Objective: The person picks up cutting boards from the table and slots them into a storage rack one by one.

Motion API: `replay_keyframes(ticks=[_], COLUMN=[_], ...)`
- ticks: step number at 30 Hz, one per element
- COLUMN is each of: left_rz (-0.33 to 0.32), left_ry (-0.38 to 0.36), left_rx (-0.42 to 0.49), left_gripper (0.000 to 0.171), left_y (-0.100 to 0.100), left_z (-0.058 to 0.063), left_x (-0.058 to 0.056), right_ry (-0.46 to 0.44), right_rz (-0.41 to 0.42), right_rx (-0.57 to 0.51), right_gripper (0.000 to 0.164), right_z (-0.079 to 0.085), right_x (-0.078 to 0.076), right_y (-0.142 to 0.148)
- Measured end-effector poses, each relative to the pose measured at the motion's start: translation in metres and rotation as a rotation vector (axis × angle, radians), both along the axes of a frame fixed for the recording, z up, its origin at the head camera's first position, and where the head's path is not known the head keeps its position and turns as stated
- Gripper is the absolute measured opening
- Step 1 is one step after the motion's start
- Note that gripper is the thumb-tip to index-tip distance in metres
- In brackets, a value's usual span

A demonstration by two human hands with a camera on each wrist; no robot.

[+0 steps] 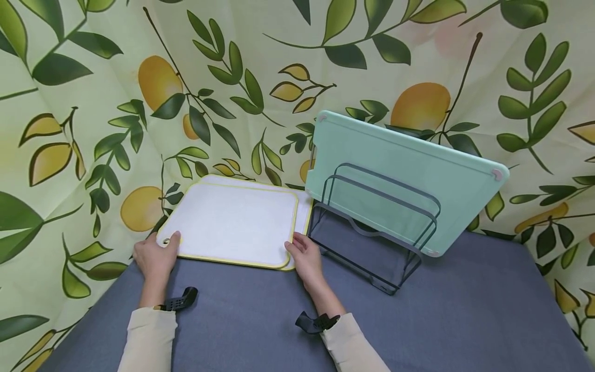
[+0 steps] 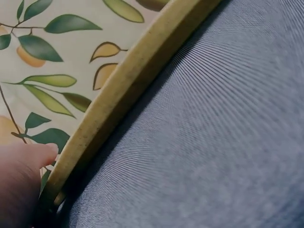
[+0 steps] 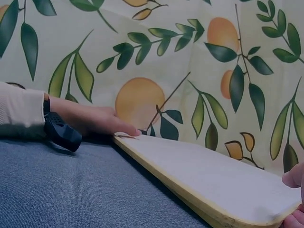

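Head view: a white board (image 1: pixel 237 222) with yellow edges is being held left of the wire rack (image 1: pixel 372 234). Its front corner farther from the rack is being pinched by the left hand (image 1: pixel 156 257), its front corner nearer the rack by the right hand (image 1: pixel 308 260). Under it, a second white board (image 1: pixel 303 206) is being partly hidden. A green board (image 1: pixel 400 152) is being propped up by the rack on the blue tabletop (image 1: pixel 488 305).

Both hands (image 1: pixel 156 257) (image 1: pixel 308 259) well apart, thumbs (image 1: pixel 174 241) uppermost, forearms (image 1: pixel 150 336) forward.
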State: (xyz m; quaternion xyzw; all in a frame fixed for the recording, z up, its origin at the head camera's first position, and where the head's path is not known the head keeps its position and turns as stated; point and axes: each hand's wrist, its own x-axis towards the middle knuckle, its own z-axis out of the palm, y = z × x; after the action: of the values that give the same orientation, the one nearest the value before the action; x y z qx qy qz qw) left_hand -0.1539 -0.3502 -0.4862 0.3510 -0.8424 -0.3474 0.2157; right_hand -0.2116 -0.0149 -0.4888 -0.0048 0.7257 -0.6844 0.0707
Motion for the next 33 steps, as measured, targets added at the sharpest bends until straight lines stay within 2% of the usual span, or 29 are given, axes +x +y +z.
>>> replay_keyframes(ticks=[7, 13, 24, 27, 33], left_rz=[0.027, 0.024, -0.03, -0.046, -0.027], left_ry=[-0.012, -0.006, -0.144, -0.145, -0.114], left_rx=[0.03, 0.047, 0.09, 0.093, 0.138], left_gripper=[0.076, 0.075, 0.075, 0.073, 0.07], left_y=[0.0, -0.003, -0.015, -0.016, -0.019], left_z=[0.001, 0.002, 0.008, 0.008, 0.007], left_x=[0.001, 0.003, 0.006, 0.005, 0.008], right_ry=[0.018, 0.009, -0.011, -0.013, -0.005], right_rz=[-0.025, -0.062, -0.114, -0.112, -0.114], right_rx=[0.01, 0.011, 0.048, 0.055, 0.075], right_gripper=[0.045, 0.045, 0.041, 0.041, 0.041], right_z=[0.0, 0.003, 0.008, 0.009, 0.009], right_x=[0.0, 0.004, 0.007, 0.007, 0.008], right_y=[-0.001, -0.003, -0.003, -0.003, -0.002])
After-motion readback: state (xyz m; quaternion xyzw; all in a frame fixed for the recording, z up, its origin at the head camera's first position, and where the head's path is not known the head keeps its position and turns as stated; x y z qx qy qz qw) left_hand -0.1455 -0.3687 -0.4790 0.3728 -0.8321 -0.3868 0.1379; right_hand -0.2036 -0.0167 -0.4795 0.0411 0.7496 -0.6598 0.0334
